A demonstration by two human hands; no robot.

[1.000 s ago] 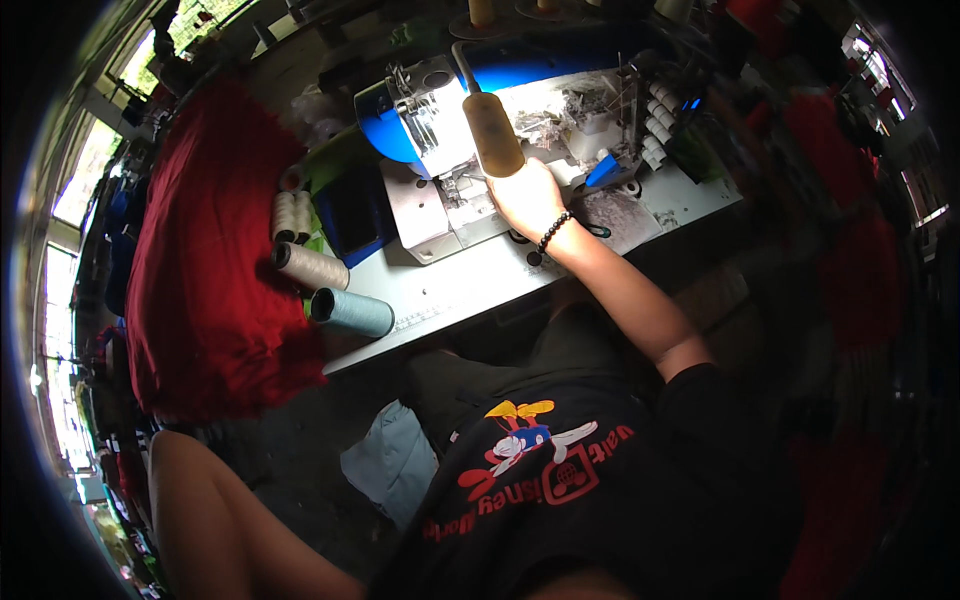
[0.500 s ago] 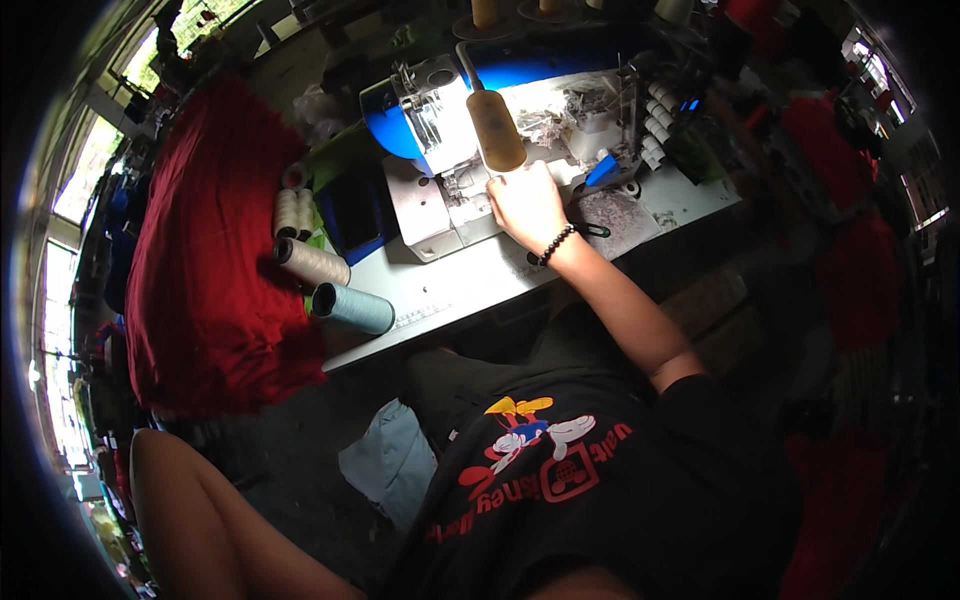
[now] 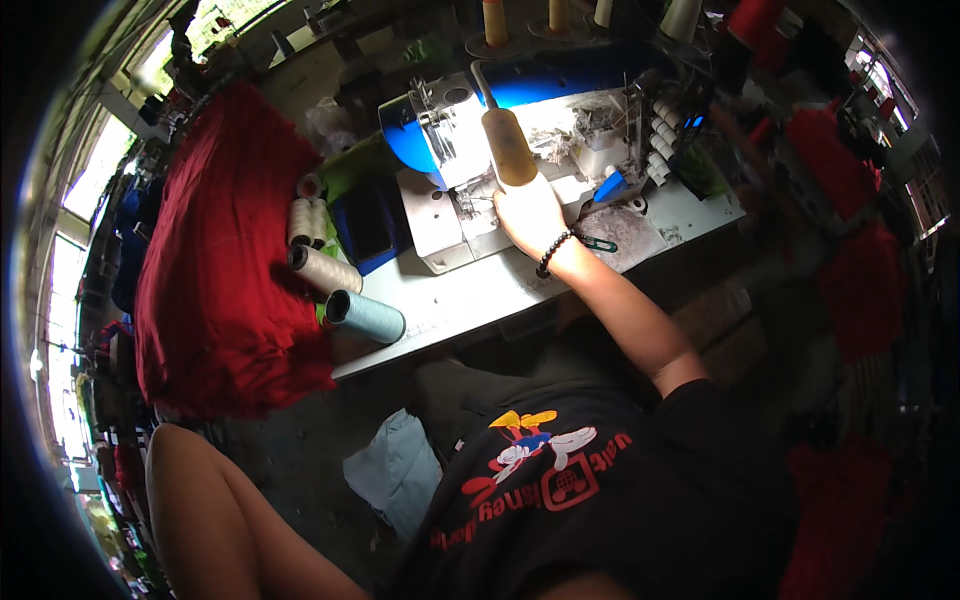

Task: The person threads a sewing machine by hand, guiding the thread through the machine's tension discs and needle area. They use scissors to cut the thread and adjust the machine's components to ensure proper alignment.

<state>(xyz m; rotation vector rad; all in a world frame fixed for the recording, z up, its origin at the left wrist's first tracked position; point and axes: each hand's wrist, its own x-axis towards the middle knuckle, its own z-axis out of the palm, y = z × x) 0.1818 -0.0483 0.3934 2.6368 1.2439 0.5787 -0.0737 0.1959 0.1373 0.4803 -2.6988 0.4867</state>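
Note:
My right hand (image 3: 533, 215), with a black bead bracelet at the wrist, is at the front of a blue and white sewing machine (image 3: 437, 215). Its fingers are curled and closed beside the needle area; whatever they pinch is too small or too hidden to make out. A yellowish lamp (image 3: 510, 147) hangs just above the knuckles and covers part of the hand. To the right of the wrist lies a small green looped tool (image 3: 600, 244). A bent bare arm (image 3: 205, 510) shows at the lower left, but my left hand is out of the picture.
Red fabric (image 3: 225, 270) is heaped left of the table (image 3: 450, 300). Near its left edge lie a cream thread cone (image 3: 327, 270), a light blue cone (image 3: 367, 316) and a blue tray (image 3: 368, 225). Light blue cloth (image 3: 395, 475) hangs below. More thread spools (image 3: 663, 130) stand at the right.
The whole view has shifted a little, so the table and machine sit slightly lower and to the right. My right hand stays by the needle area, its fingers still closed.

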